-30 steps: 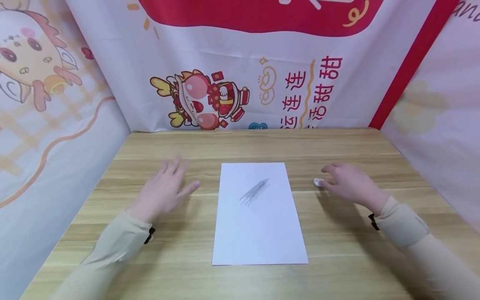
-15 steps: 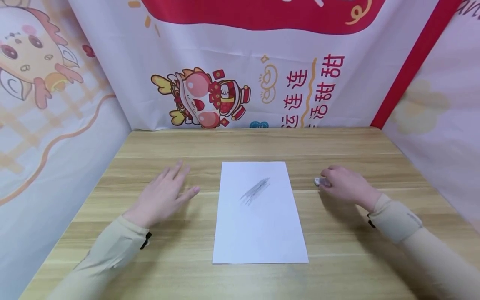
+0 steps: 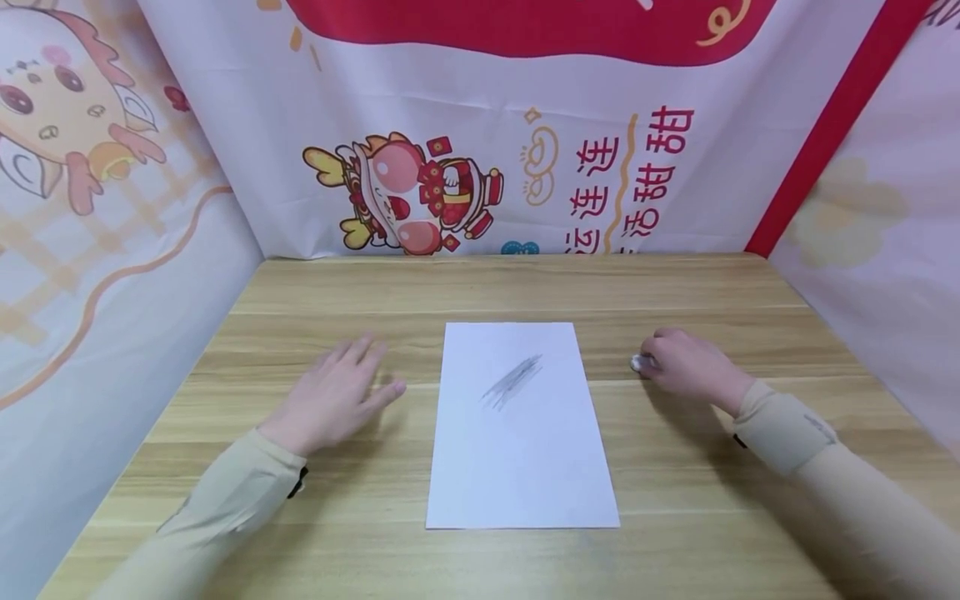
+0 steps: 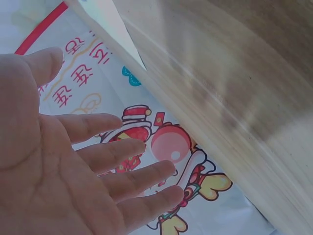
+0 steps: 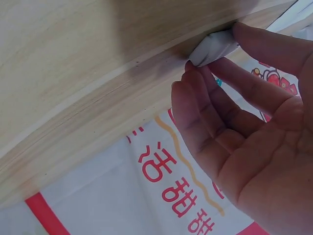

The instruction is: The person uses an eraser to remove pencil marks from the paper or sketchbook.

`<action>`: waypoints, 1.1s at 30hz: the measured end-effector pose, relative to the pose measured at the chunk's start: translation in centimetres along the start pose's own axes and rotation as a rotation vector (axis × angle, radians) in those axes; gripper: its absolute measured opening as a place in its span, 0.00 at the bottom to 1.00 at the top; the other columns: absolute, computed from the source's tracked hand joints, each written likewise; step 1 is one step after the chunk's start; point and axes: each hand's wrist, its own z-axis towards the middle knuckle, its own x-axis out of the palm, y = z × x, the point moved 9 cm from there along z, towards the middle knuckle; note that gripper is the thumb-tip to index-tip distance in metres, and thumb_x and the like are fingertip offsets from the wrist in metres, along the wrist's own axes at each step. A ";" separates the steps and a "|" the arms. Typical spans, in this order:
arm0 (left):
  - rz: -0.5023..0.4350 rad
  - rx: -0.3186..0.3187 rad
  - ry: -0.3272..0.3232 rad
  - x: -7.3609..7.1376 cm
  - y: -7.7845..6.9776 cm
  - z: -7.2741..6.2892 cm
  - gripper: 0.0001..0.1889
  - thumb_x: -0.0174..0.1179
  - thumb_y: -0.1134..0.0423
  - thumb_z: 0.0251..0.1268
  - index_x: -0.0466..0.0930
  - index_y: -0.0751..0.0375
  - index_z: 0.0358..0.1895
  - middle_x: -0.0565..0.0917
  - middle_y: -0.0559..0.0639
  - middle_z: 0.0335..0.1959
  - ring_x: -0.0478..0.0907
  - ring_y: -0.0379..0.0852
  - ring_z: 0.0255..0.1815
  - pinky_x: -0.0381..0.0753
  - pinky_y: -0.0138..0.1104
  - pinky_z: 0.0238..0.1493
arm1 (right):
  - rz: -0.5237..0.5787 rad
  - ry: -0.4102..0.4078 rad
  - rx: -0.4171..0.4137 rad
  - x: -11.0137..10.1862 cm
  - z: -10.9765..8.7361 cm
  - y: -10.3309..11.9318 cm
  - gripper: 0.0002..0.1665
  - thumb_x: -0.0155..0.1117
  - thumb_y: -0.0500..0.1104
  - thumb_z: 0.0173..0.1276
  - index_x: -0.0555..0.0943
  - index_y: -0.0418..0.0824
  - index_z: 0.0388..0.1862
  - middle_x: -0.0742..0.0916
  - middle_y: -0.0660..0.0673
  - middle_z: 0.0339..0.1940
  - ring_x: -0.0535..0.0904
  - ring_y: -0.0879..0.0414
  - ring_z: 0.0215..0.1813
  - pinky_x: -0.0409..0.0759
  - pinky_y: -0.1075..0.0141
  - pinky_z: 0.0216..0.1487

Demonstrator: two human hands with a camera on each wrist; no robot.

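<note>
Remotely, I'm seeing the right hand (image 3: 690, 365) pinching a white block (image 5: 213, 47) at two o'clock from the paper (image 3: 517, 467), the left hand (image 3: 337, 400) extending empty fingers at nine; gripping seems done, scribble (image 3: 512, 382) is lying untouched.

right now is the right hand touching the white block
Touching: the right wrist view shows the right hand pinching the white block between thumb and fingers.

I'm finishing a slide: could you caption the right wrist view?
The right hand pinches a small white block at a wooden tabletop, with a printed cloth beyond.
</note>
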 end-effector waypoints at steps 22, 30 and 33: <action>0.015 0.202 0.046 2.0 -3.4 3.7 0.31 0.52 0.39 0.72 0.75 0.60 0.64 0.69 0.62 0.68 0.64 0.62 0.68 0.63 0.56 0.65 | 0.001 -0.257 -0.186 -1.7 0.5 3.2 0.10 0.72 0.33 0.59 0.78 0.39 0.36 0.80 0.47 0.30 0.77 0.53 0.29 0.79 0.56 0.28; 0.068 0.211 0.125 2.9 -4.7 5.7 0.36 0.52 0.38 0.70 0.67 0.60 0.72 0.68 0.57 0.70 0.62 0.56 0.71 0.60 0.51 0.69 | 0.067 -0.342 -0.250 -2.3 0.7 5.1 0.12 0.76 0.32 0.54 0.81 0.39 0.34 0.81 0.46 0.31 0.79 0.53 0.31 0.80 0.55 0.32; 0.071 0.196 0.166 3.2 -5.0 6.6 0.38 0.51 0.37 0.70 0.65 0.59 0.73 0.66 0.56 0.72 0.60 0.55 0.72 0.59 0.49 0.69 | 0.107 -0.325 -0.242 -2.2 1.2 5.6 0.11 0.76 0.33 0.55 0.81 0.38 0.33 0.82 0.47 0.30 0.79 0.54 0.31 0.80 0.56 0.33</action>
